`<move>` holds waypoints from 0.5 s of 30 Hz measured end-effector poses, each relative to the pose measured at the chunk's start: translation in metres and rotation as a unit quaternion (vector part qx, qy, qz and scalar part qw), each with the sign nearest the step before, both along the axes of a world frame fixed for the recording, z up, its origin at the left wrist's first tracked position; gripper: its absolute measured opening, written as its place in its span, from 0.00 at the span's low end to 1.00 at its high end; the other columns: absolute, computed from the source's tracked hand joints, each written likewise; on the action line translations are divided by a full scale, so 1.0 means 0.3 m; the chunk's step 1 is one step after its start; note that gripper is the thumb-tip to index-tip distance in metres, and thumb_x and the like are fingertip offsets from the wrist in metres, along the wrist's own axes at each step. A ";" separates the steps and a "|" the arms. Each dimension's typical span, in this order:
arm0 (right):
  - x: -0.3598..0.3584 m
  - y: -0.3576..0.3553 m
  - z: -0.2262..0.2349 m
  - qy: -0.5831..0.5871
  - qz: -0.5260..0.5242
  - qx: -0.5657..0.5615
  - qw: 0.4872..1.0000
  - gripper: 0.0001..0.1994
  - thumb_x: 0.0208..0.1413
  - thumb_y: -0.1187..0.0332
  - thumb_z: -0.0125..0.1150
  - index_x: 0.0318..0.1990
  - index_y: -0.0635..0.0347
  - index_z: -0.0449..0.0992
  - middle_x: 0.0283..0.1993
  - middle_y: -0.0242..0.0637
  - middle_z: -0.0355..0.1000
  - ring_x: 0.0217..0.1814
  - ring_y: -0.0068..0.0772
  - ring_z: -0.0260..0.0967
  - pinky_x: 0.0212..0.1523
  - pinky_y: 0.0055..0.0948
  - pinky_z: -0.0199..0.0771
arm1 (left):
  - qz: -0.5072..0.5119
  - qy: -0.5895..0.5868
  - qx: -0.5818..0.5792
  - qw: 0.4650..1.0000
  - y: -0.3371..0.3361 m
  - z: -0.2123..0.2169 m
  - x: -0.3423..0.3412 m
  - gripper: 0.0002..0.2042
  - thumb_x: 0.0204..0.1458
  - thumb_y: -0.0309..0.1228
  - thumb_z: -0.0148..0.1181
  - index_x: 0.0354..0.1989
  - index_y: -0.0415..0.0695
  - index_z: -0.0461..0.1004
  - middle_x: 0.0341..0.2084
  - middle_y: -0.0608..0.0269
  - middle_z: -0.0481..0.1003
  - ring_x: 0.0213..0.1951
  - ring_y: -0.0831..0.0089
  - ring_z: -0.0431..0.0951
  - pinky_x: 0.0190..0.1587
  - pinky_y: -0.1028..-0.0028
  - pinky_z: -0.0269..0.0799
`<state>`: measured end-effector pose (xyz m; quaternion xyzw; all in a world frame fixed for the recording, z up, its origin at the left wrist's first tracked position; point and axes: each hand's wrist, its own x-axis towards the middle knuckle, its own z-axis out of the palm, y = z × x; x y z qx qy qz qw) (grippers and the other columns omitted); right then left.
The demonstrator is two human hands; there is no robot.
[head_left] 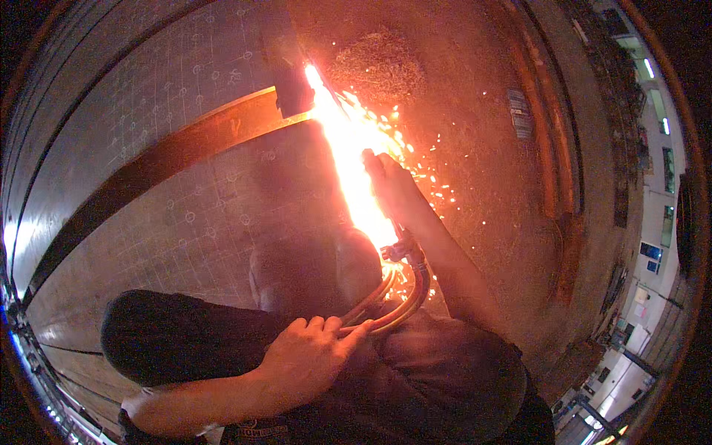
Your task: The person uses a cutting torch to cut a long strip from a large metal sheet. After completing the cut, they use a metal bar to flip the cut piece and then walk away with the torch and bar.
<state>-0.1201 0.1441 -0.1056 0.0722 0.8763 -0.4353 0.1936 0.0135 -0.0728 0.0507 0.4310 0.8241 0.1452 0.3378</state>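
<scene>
Your left hand [308, 360] is nearest, fingers curled around the hoses [393, 300] above your lap. Right hand [393, 189] grips the torch [404, 248], which sits beside the flame [352, 159]. Glare hides the tip. Sparks scatter right over the floor [482, 185]. Beam [170, 152] crosses the gridded plate [185, 222] at left, ending at a dark block [293, 89].

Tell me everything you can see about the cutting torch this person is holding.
The cutting torch is a long thin metal tool, mostly washed out by its own bright flame and sparks. Its tip points up toward the steel beam lying on the marked steel plate. The right hand grips it partway along. Valve fittings sit at its near end, where curved hoses loop down into the left hand.
</scene>
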 end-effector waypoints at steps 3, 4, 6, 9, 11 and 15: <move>-0.016 -0.050 0.070 -0.109 -0.073 -0.054 0.990 0.29 0.64 0.43 0.42 0.43 0.66 0.69 0.21 0.34 0.65 0.15 0.24 0.62 0.14 0.28 0.65 | 0.005 -0.004 0.006 1.000 -0.008 0.003 -0.001 0.27 0.52 0.31 0.52 0.64 0.45 0.64 0.33 0.56 0.75 0.33 0.66 0.76 0.34 0.69 0.73; -0.012 -0.038 0.068 -0.126 -0.072 -0.059 0.988 0.29 0.64 0.43 0.43 0.44 0.66 0.69 0.21 0.35 0.65 0.15 0.25 0.63 0.15 0.28 0.66 | 0.005 -0.005 0.006 1.000 -0.005 0.005 -0.004 0.26 0.53 0.30 0.52 0.64 0.45 0.64 0.33 0.55 0.75 0.33 0.66 0.76 0.34 0.69 0.73; -0.005 -0.026 0.094 -0.159 -0.069 -0.069 0.982 0.29 0.64 0.44 0.43 0.45 0.67 0.69 0.22 0.37 0.66 0.16 0.27 0.64 0.16 0.29 0.67 | 0.016 -0.011 0.014 1.000 -0.007 0.003 -0.004 0.26 0.53 0.30 0.50 0.64 0.46 0.64 0.33 0.55 0.74 0.34 0.65 0.76 0.35 0.67 0.73; 0.000 -0.025 0.106 -0.161 -0.077 -0.056 0.982 0.29 0.63 0.43 0.44 0.47 0.67 0.69 0.21 0.37 0.66 0.16 0.27 0.64 0.16 0.30 0.67 | 0.038 -0.031 0.019 0.999 -0.012 0.000 0.002 0.25 0.55 0.30 0.49 0.63 0.48 0.65 0.31 0.55 0.73 0.35 0.63 0.76 0.37 0.65 0.73; -0.002 -0.025 0.091 -0.160 -0.082 -0.049 0.982 0.29 0.63 0.43 0.44 0.48 0.66 0.69 0.21 0.37 0.66 0.16 0.28 0.64 0.17 0.30 0.67 | 0.039 -0.031 0.010 0.999 -0.008 0.004 -0.001 0.24 0.54 0.30 0.49 0.63 0.48 0.65 0.31 0.54 0.73 0.35 0.63 0.76 0.37 0.65 0.73; 0.005 -0.020 0.045 -0.147 -0.096 -0.029 0.984 0.29 0.63 0.43 0.45 0.50 0.66 0.68 0.21 0.37 0.66 0.16 0.29 0.64 0.18 0.31 0.68 | 0.045 -0.027 0.028 0.998 -0.005 0.003 -0.008 0.24 0.54 0.30 0.50 0.63 0.48 0.66 0.31 0.55 0.73 0.34 0.64 0.76 0.37 0.66 0.73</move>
